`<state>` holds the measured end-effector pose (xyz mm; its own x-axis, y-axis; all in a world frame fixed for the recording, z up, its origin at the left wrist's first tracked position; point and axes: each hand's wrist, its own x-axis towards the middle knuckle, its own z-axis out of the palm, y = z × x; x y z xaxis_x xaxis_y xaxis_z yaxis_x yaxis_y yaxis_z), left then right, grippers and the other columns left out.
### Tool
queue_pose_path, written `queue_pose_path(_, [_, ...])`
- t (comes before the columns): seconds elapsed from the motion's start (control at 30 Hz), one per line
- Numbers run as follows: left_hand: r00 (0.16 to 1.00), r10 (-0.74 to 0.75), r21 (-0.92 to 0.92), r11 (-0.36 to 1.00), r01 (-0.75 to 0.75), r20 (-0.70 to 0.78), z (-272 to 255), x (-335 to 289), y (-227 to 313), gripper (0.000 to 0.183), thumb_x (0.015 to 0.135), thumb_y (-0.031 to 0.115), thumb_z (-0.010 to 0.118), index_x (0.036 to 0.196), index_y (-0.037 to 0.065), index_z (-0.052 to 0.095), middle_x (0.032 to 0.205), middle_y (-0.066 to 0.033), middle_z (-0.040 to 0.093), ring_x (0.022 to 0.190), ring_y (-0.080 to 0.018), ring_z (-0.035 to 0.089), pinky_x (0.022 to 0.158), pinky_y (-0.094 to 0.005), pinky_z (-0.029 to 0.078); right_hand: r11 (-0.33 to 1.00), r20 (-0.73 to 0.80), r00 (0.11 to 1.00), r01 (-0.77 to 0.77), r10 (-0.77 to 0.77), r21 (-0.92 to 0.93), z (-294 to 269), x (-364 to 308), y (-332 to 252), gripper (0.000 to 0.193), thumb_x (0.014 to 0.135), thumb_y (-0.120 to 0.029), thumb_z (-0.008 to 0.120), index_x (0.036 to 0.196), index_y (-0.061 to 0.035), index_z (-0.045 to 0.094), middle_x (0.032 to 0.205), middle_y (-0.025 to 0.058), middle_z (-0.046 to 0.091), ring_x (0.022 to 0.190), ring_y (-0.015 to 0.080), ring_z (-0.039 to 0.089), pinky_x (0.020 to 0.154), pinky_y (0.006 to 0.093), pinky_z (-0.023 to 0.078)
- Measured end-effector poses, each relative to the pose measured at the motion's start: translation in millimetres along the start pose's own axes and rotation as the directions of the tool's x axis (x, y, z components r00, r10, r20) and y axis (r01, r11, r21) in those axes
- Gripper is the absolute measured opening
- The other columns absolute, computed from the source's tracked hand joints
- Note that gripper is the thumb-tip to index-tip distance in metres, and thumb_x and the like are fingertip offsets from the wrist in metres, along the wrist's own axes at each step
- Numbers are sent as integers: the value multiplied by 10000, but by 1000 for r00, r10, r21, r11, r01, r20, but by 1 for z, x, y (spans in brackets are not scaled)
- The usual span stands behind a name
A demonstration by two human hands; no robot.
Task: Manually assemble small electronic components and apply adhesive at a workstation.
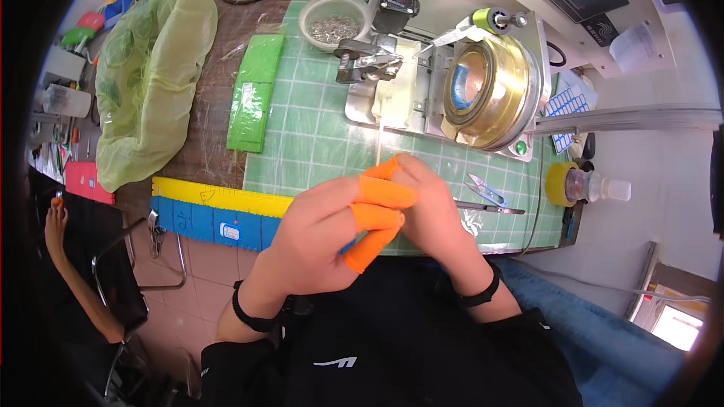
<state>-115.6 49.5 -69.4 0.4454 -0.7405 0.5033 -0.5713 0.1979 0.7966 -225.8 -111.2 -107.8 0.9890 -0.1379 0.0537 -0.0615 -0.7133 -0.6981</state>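
Note:
My left hand (324,227) and my right hand (431,207) meet over the front of the green gridded mat (302,152). Orange finger cots (386,193) cover several of my fingertips. The left fingers are curled and pressed together, and the right fingers are bent in against them. A thin pale strand (379,145) runs from a cream block (394,98) on the bench machine (434,117) down to my fingertips. What lies between the fingers is hidden. Just right of my right hand are blue-handled thread snips (487,190) and dark tweezers (494,208).
The machine carries a round brass-coloured bowl (490,94) and a metal clamp (369,60). Left of it stand a tub of small metal parts (334,24), a green packet (256,93) and a cloth-lined basket (154,83). Yellow tape (559,184) lies right. Another person's arm (79,275) shows far left.

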Motion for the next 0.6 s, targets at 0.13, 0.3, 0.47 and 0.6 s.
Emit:
queue_pose_path(0.13, [991, -130, -122, 985, 124, -42, -2, -6, -1, 211, 750, -91, 757, 930, 2, 700, 1057, -155, 715, 873, -271, 695, 747, -319, 562, 999, -207, 978, -37, 33, -13, -3, 12, 0, 359, 853, 58, 611, 1203, -16, 577, 1075, 189, 556, 896, 406, 600, 748, 461, 522])
queue_pose_path(0.3, [984, -135, -103, 987, 123, -117, 1, -12, -5, 191, 773, -88, 752, 935, -4, 693, 1043, -157, 718, 857, -253, 705, 718, -295, 565, 994, -328, 945, -26, -9, -102, 0, 13, -1, 469, 901, 47, 590, 1359, -21, 512, 1158, 224, 570, 878, 440, 602, 780, 466, 519])
queue_pose_path(0.47, [986, -89, -53, 995, 83, -139, 10, -18, -13, 182, 783, -94, 746, 933, -21, 672, 1029, -165, 712, 825, -239, 705, 665, -287, 562, 992, -360, 929, 108, -80, 60, -16, -35, 3, 378, 994, -59, 544, 1368, -6, 532, 1252, 238, 610, 839, 287, 660, 775, 370, 521])
queue_pose_path(0.6, [975, -159, -67, 986, 151, -153, 14, -23, -17, 157, 797, -93, 731, 933, -23, 696, 1032, -165, 714, 815, -205, 695, 646, -253, 549, 976, -405, 907, 182, -119, 122, -27, -52, -8, 361, 1010, -141, 552, 1338, 12, 560, 1216, 214, 651, 797, 211, 647, 764, 333, 508])
